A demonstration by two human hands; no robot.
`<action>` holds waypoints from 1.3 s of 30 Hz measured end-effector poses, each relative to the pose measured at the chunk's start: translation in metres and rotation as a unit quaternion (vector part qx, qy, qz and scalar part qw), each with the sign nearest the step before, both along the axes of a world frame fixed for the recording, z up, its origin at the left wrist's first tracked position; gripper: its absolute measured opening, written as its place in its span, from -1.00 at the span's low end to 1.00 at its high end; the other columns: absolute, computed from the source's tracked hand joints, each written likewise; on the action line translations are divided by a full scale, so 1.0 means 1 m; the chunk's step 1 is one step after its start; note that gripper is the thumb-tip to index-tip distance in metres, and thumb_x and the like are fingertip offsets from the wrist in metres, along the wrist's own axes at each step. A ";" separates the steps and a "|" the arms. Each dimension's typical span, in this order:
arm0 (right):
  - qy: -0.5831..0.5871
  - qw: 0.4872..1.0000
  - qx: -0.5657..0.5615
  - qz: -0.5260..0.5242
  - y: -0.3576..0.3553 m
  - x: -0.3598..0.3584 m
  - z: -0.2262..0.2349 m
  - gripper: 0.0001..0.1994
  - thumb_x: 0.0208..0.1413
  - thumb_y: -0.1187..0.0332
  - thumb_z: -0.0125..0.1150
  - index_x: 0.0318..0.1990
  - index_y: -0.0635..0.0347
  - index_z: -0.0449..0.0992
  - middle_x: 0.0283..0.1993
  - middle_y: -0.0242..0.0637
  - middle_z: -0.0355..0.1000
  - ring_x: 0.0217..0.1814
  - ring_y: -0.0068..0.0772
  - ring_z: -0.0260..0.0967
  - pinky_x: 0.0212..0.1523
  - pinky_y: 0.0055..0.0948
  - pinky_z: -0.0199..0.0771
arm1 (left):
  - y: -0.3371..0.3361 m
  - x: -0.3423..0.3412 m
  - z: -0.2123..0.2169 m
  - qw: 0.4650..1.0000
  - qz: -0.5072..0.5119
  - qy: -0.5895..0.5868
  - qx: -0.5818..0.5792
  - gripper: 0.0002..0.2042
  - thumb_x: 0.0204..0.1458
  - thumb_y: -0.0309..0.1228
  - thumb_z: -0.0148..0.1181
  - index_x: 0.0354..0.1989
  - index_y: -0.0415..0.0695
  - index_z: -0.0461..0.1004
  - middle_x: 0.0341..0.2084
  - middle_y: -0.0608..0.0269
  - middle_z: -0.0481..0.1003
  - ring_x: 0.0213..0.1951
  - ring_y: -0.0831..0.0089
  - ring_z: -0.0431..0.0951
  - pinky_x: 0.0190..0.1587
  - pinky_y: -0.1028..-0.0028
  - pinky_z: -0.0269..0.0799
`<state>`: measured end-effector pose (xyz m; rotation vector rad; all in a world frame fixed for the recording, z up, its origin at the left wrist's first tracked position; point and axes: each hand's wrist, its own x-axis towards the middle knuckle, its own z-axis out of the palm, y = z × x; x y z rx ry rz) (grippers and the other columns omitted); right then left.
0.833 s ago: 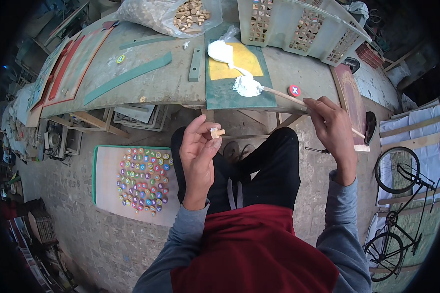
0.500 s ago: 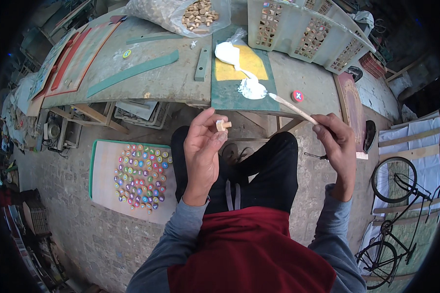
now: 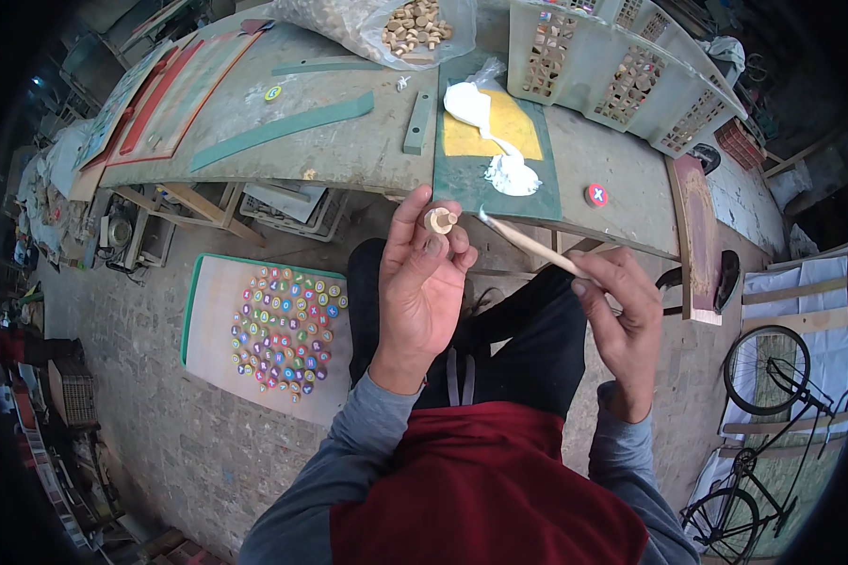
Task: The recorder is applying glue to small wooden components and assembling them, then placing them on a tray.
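Observation:
My left hand (image 3: 419, 287) is closed, pinching a small wooden peg (image 3: 440, 220) with a round head and a short stem that points to the right. Between the fingers of my right hand (image 3: 622, 315) is a thin wooden stick (image 3: 532, 247). A little white paste shows on its tip, which is close to the peg but apart from it. Beyond my hands, a puddle of white paste (image 3: 513, 177) lies on a dark green sheet (image 3: 537, 209) on the table. It trails down from a white plastic bag (image 3: 465, 102) resting on a yellow patch (image 3: 528, 132).
A plastic bag of wooden pegs (image 3: 416, 30) and a pale slotted crate (image 3: 622, 71) stand at the back of the table (image 3: 283, 155). A red button-like disc (image 3: 595, 195) lies near its edge. Low at left, a green-rimmed board (image 3: 212, 330) holds many coloured letter discs.
The stick's tip has left the white paste on the table and come to the peg. My left hand has turned the peg more toward me. The whole view has shifted slightly.

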<state>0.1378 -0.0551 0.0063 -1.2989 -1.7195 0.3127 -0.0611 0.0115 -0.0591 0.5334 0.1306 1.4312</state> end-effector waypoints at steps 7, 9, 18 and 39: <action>0.015 1.000 -0.006 0.016 0.005 -0.008 -0.011 -0.70 -0.01 0.67 0.24 -0.08 0.24 0.59 -0.32 -0.25 0.42 -0.37 -0.45 0.34 -0.38 -0.51 0.32 | -0.003 0.001 0.004 1.000 -0.015 -0.012 -0.007 -0.48 0.11 -0.43 0.24 0.27 -0.02 0.29 -0.01 0.33 0.45 -0.23 0.57 0.35 -0.11 0.48 0.26; 0.018 1.000 -0.005 0.018 0.006 -0.008 -0.012 -0.70 -0.01 0.67 0.25 -0.08 0.24 0.59 -0.32 -0.25 0.42 -0.37 -0.45 0.35 -0.38 -0.51 0.33 | -0.003 0.002 0.003 1.000 -0.016 -0.014 -0.008 -0.48 0.11 -0.43 0.24 0.27 -0.02 0.28 -0.02 0.33 0.46 -0.22 0.57 0.35 -0.11 0.48 0.26; 0.003 1.000 0.003 0.012 0.006 -0.008 -0.016 -0.72 -0.01 0.66 0.27 -0.11 0.23 0.59 -0.30 -0.25 0.43 -0.36 -0.43 0.36 -0.39 -0.49 0.33 | -0.006 0.002 0.003 0.999 -0.027 -0.027 -0.012 -0.47 0.10 -0.48 0.23 0.28 -0.06 0.27 -0.01 0.21 0.45 -0.22 0.54 0.39 -0.08 0.47 0.30; -0.053 0.995 0.066 -0.045 0.004 -0.006 -0.027 -0.72 -0.03 0.66 0.28 -0.12 0.23 0.58 -0.33 -0.25 0.41 -0.35 -0.38 0.34 -0.36 -0.45 0.33 | -0.009 0.004 -0.001 0.998 -0.050 -0.031 -0.017 -0.48 0.13 -0.47 0.20 0.29 -0.06 0.27 0.01 0.29 0.46 -0.19 0.52 0.38 -0.13 0.46 0.32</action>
